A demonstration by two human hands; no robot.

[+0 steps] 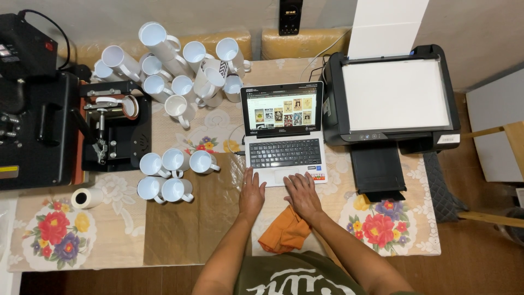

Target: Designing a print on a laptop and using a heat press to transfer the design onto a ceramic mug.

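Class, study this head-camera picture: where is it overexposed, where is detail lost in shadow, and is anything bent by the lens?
Head view: the printer lid and the paper sheet above it are washed out almost to plain white; the black heat press sinks into shadow with little detail; the laptop screen is bright but readable; both hands, left hand and right hand, are sharp; table edges bow slightly near the frame's borders.

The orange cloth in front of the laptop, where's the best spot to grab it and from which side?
Probably pinch the orange cloth at its free near-left edge, coming from the person's side. It lies crumpled, so the folds give something to grip, and its far corner sits under the right hand, which blocks that end.
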